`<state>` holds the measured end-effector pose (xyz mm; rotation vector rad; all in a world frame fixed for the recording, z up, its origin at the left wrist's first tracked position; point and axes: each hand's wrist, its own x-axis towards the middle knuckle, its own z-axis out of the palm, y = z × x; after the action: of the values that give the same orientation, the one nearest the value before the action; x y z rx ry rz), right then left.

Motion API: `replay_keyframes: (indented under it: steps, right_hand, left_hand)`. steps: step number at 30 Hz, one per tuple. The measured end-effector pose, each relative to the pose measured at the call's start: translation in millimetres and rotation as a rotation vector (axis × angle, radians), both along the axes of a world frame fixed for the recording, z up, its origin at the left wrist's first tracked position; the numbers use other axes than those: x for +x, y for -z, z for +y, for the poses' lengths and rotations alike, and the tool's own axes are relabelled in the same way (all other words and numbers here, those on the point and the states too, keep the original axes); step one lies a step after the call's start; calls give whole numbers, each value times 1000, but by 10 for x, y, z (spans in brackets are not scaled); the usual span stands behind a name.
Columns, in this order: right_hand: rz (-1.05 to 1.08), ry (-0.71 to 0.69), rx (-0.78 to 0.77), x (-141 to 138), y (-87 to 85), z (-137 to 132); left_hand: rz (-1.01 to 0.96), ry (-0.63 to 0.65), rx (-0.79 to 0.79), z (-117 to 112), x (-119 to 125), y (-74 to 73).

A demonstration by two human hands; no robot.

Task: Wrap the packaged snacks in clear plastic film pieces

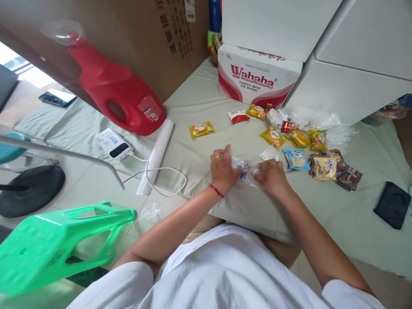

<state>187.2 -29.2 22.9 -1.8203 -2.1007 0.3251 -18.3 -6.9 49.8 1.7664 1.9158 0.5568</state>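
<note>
My left hand (223, 172) grips a small packet with blue and white print (244, 169), wrapped in crinkled clear plastic. Its fingers curl over the near left side. On the other side, my right hand (274, 178) pinches the loose end of the clear plastic film (254, 177). Both hands are low over the pale green sheet. A crumpled piece of clear plastic (269, 153) lies just beyond my right hand. Close by are a light blue snack packet (296, 159) and a yellow snack packet (273, 136). What is inside the blue and white packet cannot be made out.
A Wahaha water carton (257, 79) stands at the back, with clear plastic bags (317, 118) before it. Brown snack packets (349, 178) lie right. Leftward are a red jug (119, 90), a white roll (156, 159), a cabled white device (114, 143) and a green stool (64, 240).
</note>
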Motion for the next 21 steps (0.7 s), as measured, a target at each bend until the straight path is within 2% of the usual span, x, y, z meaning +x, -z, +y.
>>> replay_keyframes:
  steps: [2, 4, 6, 8, 10, 12, 14, 16, 18, 21]
  right_hand:
    - [6, -1, -51, -42, 28, -53]
    - [78, 16, -66, -95, 9, -124]
    - [242, 63, -129, -164, -28, -191]
    - [562, 132, -235, -253, -52, -247]
    - [978, 209, -326, -348, -49, -300]
    - [1346, 291, -380, -416, -21, -359]
    - [1565, 350, -414, -443, 18, -431]
    - [1621, 383, -402, -444, 57, -510]
    - [1543, 400, -345, -437, 88, -587]
    - [1366, 423, -234, -344, 97, -691]
  left_hand:
    - [54, -57, -68, 9, -31, 40]
    - [100, -8, -133, 3, -59, 71]
    - [111, 58, -118, -38, -52, 92]
    - [105, 92, 8, -114, -3, 113]
    - [107, 146, 216, -213, 65, 146]
    - [91, 268, 430, -326, 121, 199]
    - [17, 450, 571, -456, 154, 275]
    - [-81, 668, 632, -601, 174, 366]
    - [-165, 845, 645, -740, 196, 444]
    - [-295, 981, 585, -865, 218, 478]
